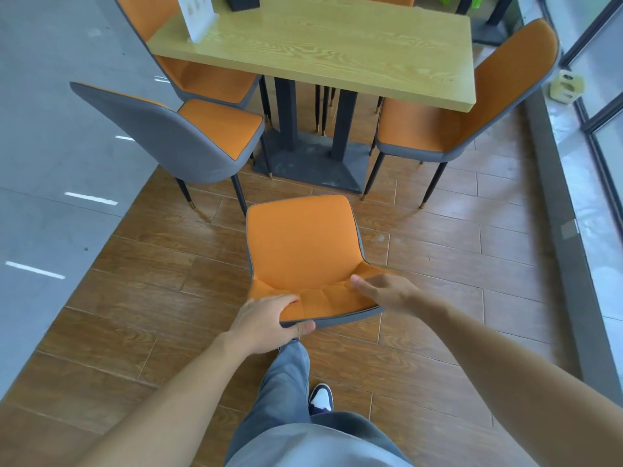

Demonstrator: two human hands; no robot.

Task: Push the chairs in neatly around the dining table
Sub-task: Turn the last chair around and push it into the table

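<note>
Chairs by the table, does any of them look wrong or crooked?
Yes. The near chair stands out on the floor well short of the table, held at its backrest by the left hand and right hand. The grey-backed chair on the left sits turned at an angle, not tucked under.
</note>
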